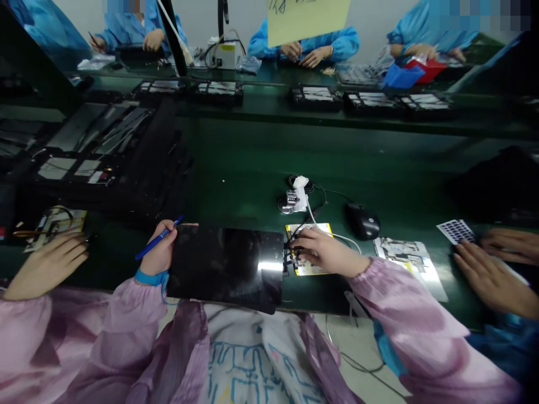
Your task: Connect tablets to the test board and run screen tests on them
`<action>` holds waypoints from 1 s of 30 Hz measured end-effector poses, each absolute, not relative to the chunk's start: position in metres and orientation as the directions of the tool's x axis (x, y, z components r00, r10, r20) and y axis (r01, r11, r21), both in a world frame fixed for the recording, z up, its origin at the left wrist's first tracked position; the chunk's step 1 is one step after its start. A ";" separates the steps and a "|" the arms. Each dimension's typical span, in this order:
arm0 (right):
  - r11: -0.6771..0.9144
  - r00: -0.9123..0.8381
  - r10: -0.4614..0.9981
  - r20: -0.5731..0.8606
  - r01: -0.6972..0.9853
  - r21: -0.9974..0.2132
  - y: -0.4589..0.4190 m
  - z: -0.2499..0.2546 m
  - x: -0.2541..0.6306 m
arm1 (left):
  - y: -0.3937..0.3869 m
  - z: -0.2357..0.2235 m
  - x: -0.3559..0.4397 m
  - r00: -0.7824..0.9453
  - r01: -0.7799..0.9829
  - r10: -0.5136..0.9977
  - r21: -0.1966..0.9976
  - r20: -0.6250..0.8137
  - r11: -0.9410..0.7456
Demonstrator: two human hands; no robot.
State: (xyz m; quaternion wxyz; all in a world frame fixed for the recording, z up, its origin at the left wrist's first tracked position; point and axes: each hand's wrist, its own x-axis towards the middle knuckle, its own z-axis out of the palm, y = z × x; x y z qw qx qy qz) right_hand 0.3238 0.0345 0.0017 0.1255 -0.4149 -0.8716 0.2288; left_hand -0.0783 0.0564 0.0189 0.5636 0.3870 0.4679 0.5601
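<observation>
My left hand (158,251), with a blue wrist strap, is closed on the left edge of a dark tablet screen (227,266). A blue pen (156,241) is also held in it, slanting across the thumb and fingers. The tablet lies nearly flat over the table's front edge, its glossy face up. At its right edge my right hand (322,251) has its fingertips bent together around the end of a black cable (309,221). The plug itself is hidden by the fingers. Beneath this hand lies a yellow-edged circuit board (314,269).
Behind the board are a metal-and-white gadget (295,196) and a black mouse (362,220). Stacked black trays (126,151) stand left. Co-workers' hands are at far left (50,261) and right (497,275), by another board (410,261) and a sticker sheet (456,231).
</observation>
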 end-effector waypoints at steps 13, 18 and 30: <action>0.450 -0.598 0.797 -0.091 0.687 -0.571 0.050 0.008 0.322 | 0.055 0.020 -0.079 -0.074 -0.249 0.990 0.963 -0.120 0.098; 0.307 -0.224 0.951 0.213 0.759 -0.574 0.001 -0.016 0.309 | 0.056 0.022 -0.079 -0.095 -0.244 0.985 0.963 -0.142 0.116; 0.033 0.208 0.911 0.356 0.824 -0.566 -0.019 -0.031 0.265 | 0.057 0.023 -0.078 -0.107 -0.234 0.988 0.968 -0.112 0.084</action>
